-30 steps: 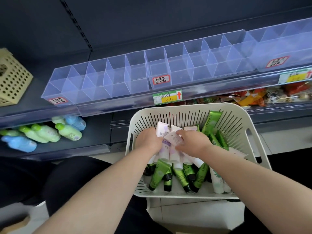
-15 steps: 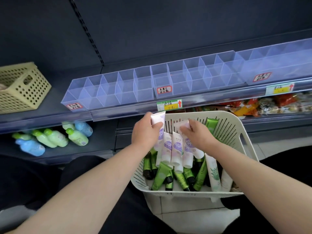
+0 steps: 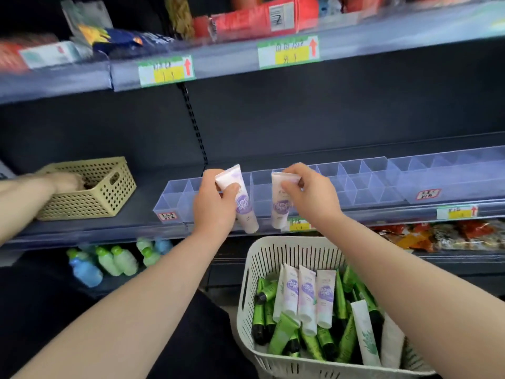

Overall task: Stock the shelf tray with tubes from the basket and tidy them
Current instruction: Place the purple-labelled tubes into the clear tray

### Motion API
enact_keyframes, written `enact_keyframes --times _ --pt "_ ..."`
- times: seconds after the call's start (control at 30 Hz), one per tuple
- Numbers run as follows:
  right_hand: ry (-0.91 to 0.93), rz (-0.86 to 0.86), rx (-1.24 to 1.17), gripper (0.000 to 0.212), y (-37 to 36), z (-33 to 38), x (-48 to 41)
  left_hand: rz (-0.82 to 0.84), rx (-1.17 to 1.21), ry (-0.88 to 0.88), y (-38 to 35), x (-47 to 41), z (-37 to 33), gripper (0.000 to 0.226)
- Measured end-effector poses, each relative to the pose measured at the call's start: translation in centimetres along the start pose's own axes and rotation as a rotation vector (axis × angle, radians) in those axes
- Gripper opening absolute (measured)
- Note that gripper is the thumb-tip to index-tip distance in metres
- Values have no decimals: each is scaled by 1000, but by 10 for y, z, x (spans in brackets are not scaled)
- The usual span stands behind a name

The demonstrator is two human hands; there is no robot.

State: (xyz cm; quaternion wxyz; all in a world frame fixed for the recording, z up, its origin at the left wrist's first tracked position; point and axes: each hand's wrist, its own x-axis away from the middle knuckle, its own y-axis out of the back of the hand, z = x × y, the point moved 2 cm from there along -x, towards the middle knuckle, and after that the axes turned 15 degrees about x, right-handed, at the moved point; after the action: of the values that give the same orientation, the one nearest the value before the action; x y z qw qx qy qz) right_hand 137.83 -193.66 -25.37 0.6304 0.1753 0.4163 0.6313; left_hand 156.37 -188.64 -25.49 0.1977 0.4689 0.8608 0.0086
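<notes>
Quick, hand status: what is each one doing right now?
Left hand: grips a white plastic tube with a purple label.
Right hand: pinches a second white purple-labelled tube by its flat crimped end.

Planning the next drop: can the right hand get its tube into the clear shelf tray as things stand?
Probably yes: the right hand pinches its white tube right at the clear tray, whose open-topped compartments there look empty.
</notes>
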Motion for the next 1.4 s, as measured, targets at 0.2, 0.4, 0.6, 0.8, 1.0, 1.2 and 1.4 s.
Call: enact_keyframes --times 0.2,0.4,0.6,0.8,1.0,1.2,1.4 --pt "178 -98 128 20 3 37 -50 -15 11 -63 14 -50 -14 20" --pt "254 -90 254 20 -20 47 -96 93 -6 -90 0 -94 -14 21" --pt "217 -52 255 21 -45 39 -127 126 -97 -91 -13 -133 3 21" --pt "149 78 344 23 -70 24 -144 194 -170 -7 -24 -153 27 20" --pt "141 102 418 28 -80 19 -152 273 -253 42 -35 -165 41 16" --pt "231 72 603 48 -82 17 -149 301 -261 119 -40 -169 53 22" --pt "281 44 690 55 -79 15 -144 280 -304 68 -40 -167 50 37"
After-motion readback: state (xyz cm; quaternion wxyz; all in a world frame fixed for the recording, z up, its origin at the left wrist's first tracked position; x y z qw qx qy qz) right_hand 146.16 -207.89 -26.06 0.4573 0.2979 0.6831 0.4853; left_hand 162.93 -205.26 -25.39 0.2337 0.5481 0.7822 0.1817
